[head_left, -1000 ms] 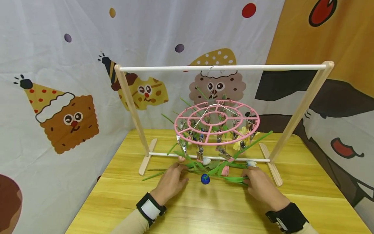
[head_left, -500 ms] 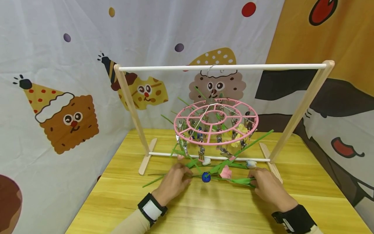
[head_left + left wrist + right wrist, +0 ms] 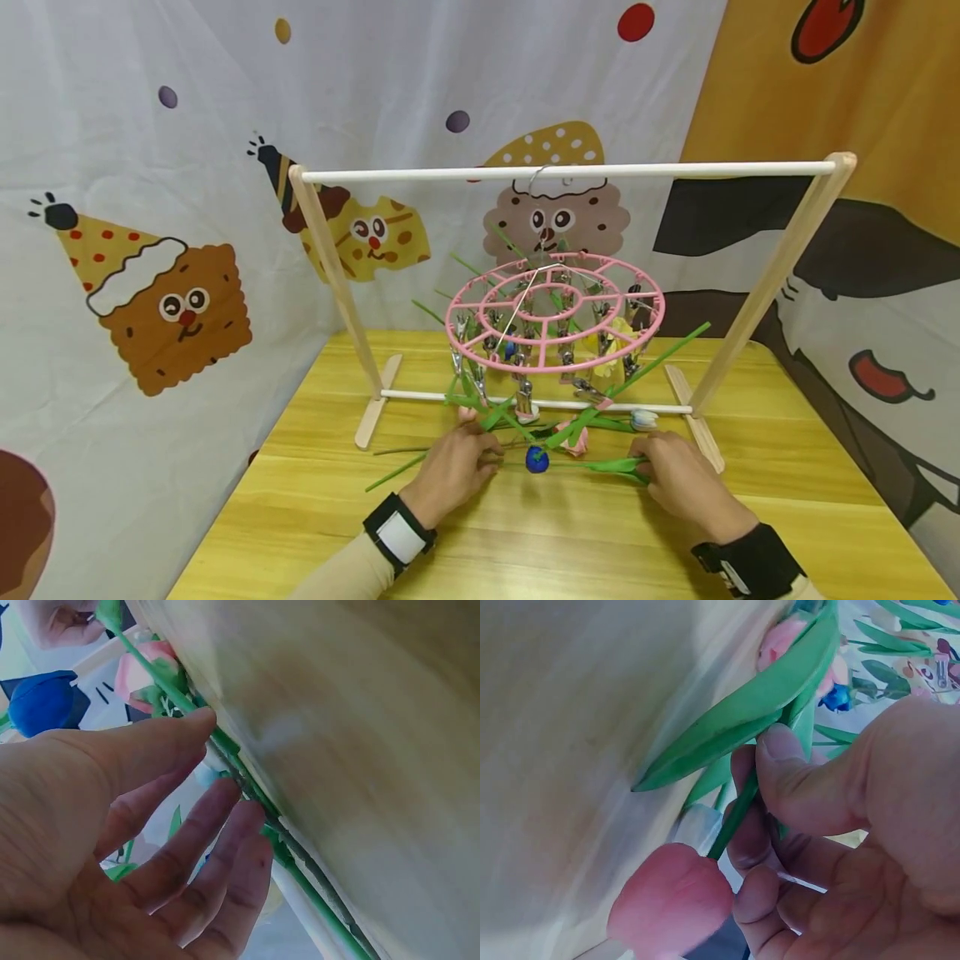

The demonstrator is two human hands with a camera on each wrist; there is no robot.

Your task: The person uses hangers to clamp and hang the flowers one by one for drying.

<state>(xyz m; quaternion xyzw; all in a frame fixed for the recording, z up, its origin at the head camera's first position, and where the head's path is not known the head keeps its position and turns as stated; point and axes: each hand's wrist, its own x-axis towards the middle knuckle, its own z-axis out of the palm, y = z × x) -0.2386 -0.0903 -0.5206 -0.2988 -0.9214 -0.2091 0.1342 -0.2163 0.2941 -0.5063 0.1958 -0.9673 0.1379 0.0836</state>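
Note:
My right hand (image 3: 678, 479) pinches the green stem of a pink artificial tulip (image 3: 671, 900) between thumb and fingers, just under its long leaf (image 3: 742, 724). The bloom hangs below the fingers in the right wrist view. My left hand (image 3: 456, 467) is at the other end of this stem (image 3: 161, 675), with thumb and index finger closed on it. Its other fingers are loosely bent beside a brown stem (image 3: 319, 874) and a green one. A blue flower (image 3: 537, 459) hangs between the hands, with a pink rose-like flower (image 3: 573, 440) behind it.
A pink round clip hanger (image 3: 543, 342) hangs from a rack's white bar (image 3: 450, 174), with metal clips and flowers under it. A white-blue tulip (image 3: 643, 420) lies by the rack's right foot (image 3: 697, 429). The wooden table (image 3: 525, 542) extends in front.
My left hand has shifted slightly right. My right hand moved right and a little toward me, then stayed near there, with the tulip stem. The hanger has turned slightly, and its hanging flowers swung.

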